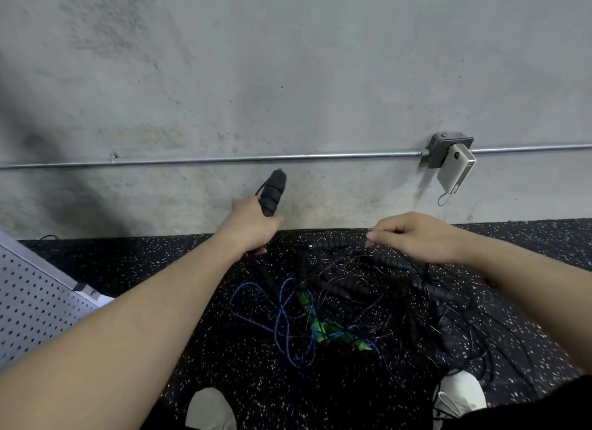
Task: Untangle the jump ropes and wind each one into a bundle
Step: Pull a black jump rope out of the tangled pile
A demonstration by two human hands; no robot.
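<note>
Head view: the left hand (253, 224) grips a black ribbed handle (272, 192), which points toward twelve o'clock against the concrete wall (288, 77). At three o'clock of it, the right hand (413, 237) pinches a thin black cord (368, 241) between thumb and fingers. Below both hands, on the speckled floor (160, 269), lies the tangle of black jump ropes (384, 288); a blue rope (285, 317) loops at its eight o'clock, touching green handles (323, 325). Two pale shoes (461, 394) show at six o'clock.

black ropes (368, 288) blur into speckled floor (160, 269); strand count unclear; shoes (209, 409) cut by bottom edge.
</note>
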